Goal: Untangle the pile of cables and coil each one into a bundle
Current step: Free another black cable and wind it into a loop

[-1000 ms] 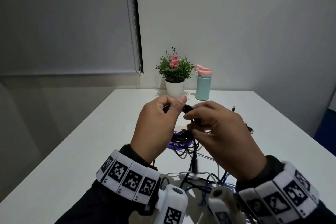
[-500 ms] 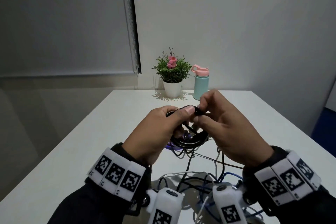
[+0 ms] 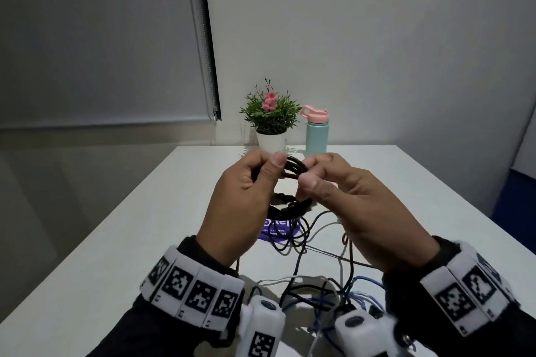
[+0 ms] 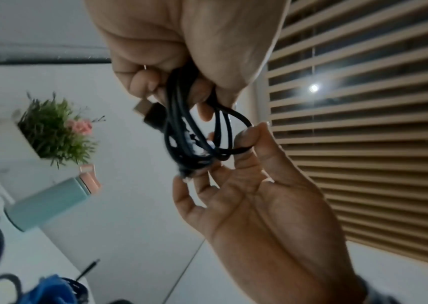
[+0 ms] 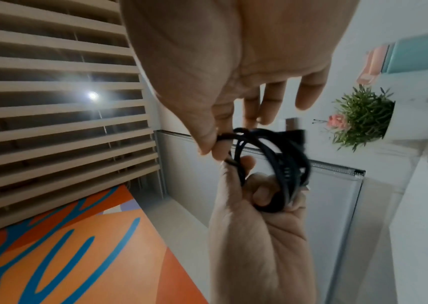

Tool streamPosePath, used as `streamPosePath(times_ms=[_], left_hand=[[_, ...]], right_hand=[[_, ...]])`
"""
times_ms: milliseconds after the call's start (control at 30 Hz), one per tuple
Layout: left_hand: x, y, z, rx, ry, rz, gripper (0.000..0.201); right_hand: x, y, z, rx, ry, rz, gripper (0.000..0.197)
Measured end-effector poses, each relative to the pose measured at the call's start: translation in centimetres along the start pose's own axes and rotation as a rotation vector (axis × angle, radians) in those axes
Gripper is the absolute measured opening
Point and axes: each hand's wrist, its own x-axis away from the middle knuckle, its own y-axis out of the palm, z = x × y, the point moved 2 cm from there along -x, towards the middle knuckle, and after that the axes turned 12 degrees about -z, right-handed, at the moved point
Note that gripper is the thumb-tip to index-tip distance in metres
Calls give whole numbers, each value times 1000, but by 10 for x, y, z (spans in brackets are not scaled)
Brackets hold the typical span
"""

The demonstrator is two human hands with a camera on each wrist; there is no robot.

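A black cable point(image 3: 293, 169) wound into a small coil hangs above the white table point(image 3: 150, 240). My left hand point(image 3: 268, 166) grips the coil's left side, thumb on top. In the left wrist view its fingers curl round the black cable point(image 4: 181, 131) beside a USB plug point(image 4: 146, 110). My right hand point(image 3: 311, 173) pinches the coil's right side between thumb and forefinger; the right wrist view shows the pinch on a strand of the black cable point(image 5: 267, 148). Below, near the front edge, a tangle of black, white and blue cables point(image 3: 319, 284) lies on the table.
A potted plant point(image 3: 271, 120) and a teal bottle with a pink lid point(image 3: 316, 133) stand at the table's far edge. A purple round sticker point(image 3: 280, 230) lies under the loose cables. A closed blind point(image 3: 101, 38) covers the window at left.
The right hand has shifted from over the coil's top to a thumb-and-forefinger pinch on its right side. The left hand keeps its grip; the coil stays at about the same height.
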Motion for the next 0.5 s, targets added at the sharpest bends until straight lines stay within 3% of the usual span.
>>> streamPosePath(times_ms=[67, 167, 233, 367, 433, 500], left_hand=[[1, -5, -2, -129, 22, 0, 28], [4, -9, -9, -472, 39, 36, 32], [4, -10, -10, -587, 48, 70, 34], [-1, -17, -10, -525, 6, 77, 34], [-4, -22, -11, -388, -64, 46, 37], [-6, -21, -9, -63, -147, -5, 38]], right_hand=[[0, 3, 1, 32, 12, 49, 26], [1, 5, -1, 404, 52, 136, 31], [0, 4, -4, 506, 66, 101, 35], [1, -7, -6, 365, 88, -119, 31], [2, -15, -6, 394, 57, -126, 30], [2, -23, -5, 464, 18, -46, 27]])
